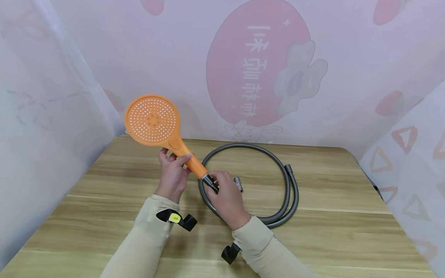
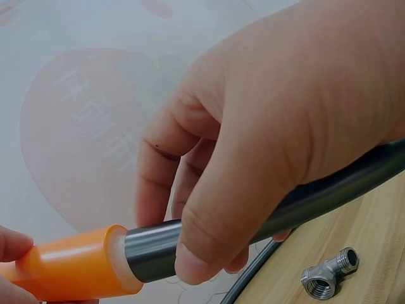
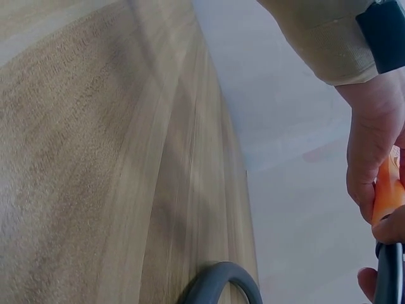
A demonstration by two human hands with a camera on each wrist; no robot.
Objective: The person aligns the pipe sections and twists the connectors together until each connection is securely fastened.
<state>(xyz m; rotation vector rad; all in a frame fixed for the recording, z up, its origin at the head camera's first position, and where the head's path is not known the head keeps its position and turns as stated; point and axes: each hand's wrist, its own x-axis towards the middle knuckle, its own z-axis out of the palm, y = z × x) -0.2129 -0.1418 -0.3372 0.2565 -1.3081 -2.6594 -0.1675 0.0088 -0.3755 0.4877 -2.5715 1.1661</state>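
An orange shower head (image 1: 152,120) with a round, nozzle-dotted face is held up over the table, tilted down to the right. My left hand (image 1: 172,175) grips its handle, thumb across the front. At the handle's lower end, my right hand (image 1: 227,199) pinches the dark end fitting of a grey shower hose (image 1: 286,189). In the left wrist view the hose's end fitting (image 2: 152,250) meets the pale rim of the orange handle (image 2: 82,263); the threads are hidden. The rest of the hose lies coiled on the table, its other end (image 1: 288,168) at the right of the loop.
A small metal T-shaped threaded connector (image 2: 329,273) lies on the wooden table (image 1: 330,239) inside the hose loop, just beyond my right hand. Printed fabric (image 1: 184,58) hangs behind the table and along both sides. Each wrist bears a black camera mount (image 1: 187,222).
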